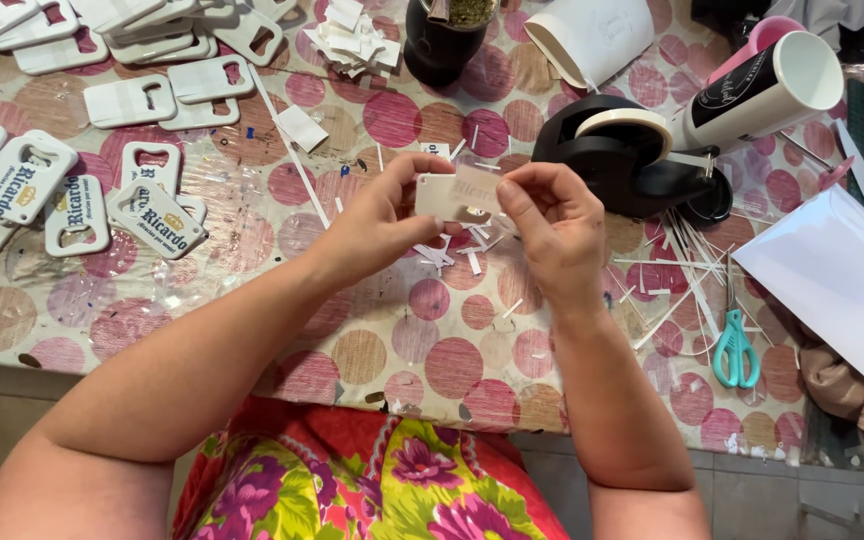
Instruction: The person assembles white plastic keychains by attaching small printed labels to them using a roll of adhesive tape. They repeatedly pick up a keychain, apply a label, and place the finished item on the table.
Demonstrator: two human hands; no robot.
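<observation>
I see both hands raised just above the worktop (432, 350) at the centre of the frame, sharing one small white plastic tag (449, 196); the left hand (377, 225) pinches its left end with fingers narrow and closed on it; the right hand (552, 225) has its fingers closed on the right edge, where a thin pale strip, perhaps tape or a label, seems to lie across the face, though I cannot tell which; my reading is that the step in hand is laying or smoothing that strip onto the tag; the next move, as I judge it, calls for a steady hold on the left and even pressure on the right so the strip sits straight; at the left of the frame lie finished tags with blue lettering (152, 215); at upper left, blank white tags (132, 100); a black tape dispenser (617, 150) stands just right of the hands; teal scissors (735, 350) rest at lower right among paper slivers.
</observation>
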